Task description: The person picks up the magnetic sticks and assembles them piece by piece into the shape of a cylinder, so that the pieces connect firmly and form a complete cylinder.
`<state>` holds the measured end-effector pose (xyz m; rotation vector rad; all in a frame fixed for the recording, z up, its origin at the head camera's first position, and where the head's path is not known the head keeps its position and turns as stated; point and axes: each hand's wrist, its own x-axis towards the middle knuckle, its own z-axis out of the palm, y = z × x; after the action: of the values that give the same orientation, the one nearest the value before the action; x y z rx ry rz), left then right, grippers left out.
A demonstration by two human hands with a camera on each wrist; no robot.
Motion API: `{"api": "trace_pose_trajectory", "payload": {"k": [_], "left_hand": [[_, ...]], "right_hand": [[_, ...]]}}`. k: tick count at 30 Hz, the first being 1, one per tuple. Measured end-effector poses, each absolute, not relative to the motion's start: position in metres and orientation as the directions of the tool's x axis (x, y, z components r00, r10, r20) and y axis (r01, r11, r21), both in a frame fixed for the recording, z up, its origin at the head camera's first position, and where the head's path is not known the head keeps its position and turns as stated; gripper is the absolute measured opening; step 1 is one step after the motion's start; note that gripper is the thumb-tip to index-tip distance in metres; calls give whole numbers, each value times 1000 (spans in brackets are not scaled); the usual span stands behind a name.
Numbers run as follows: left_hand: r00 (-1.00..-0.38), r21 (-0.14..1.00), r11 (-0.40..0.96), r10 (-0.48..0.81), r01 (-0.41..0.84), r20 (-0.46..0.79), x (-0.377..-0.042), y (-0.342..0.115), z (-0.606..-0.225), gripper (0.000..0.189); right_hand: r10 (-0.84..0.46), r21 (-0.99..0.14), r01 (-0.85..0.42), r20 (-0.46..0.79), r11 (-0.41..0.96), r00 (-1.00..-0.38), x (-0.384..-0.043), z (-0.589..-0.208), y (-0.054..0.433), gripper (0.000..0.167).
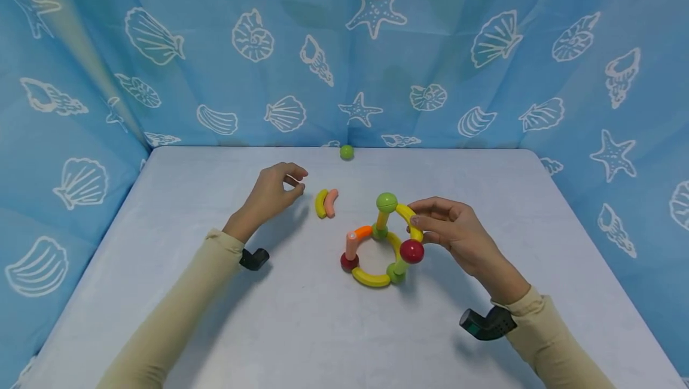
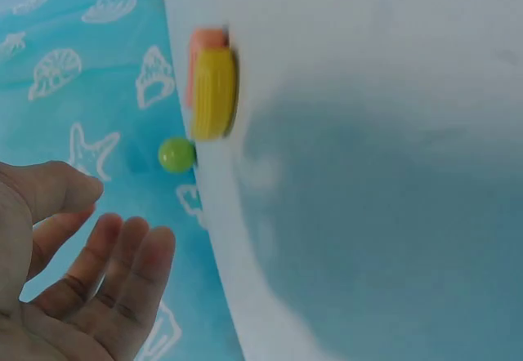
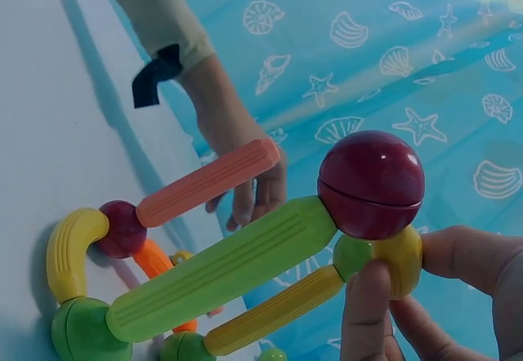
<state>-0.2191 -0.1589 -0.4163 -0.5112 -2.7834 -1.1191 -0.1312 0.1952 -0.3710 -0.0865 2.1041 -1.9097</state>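
My right hand (image 1: 454, 230) pinches a curved yellow stick (image 1: 409, 218) at the top of a ball-and-stick frame. That stick joins a green ball (image 1: 386, 201) and a red ball (image 1: 412, 251), each standing on an upright stick. Below them, yellow and orange curved sticks and more balls form a ring on the table; a pink stick (image 1: 351, 246) points up from its dark red ball (image 3: 122, 229), its top end free. My left hand (image 1: 274, 191) hovers over the table with fingers loosely bent, holding nothing, left of a loose yellow curved stick (image 1: 320, 203) and a pink curved stick (image 1: 331, 203).
A loose green ball (image 1: 347, 152) lies at the table's back edge, by the blue shell-patterned curtain (image 1: 323, 48). The white table (image 1: 242, 329) spreads around the frame. Each wrist wears a small black camera, such as the right one (image 1: 487, 323).
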Motion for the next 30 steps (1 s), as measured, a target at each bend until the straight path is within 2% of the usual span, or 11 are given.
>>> {"api": "trace_pose_trajectory", "payload": {"k": [8, 17, 30], "left_hand": [[-937, 625, 701, 301, 345, 179, -254, -154, -415, 29], [-927, 565, 750, 367, 345, 78, -289, -133, -420, 38], [-882, 466, 763, 463, 448, 90, -319, -110, -424, 43]], "right_hand": [[-249, -984, 145, -167, 106, -954, -131, -370, 196, 38], [-237, -982, 155, -176, 104, -955, -129, -371, 197, 39], [-234, -982, 155, -176, 108, -956, -129, -374, 198, 39]]}}
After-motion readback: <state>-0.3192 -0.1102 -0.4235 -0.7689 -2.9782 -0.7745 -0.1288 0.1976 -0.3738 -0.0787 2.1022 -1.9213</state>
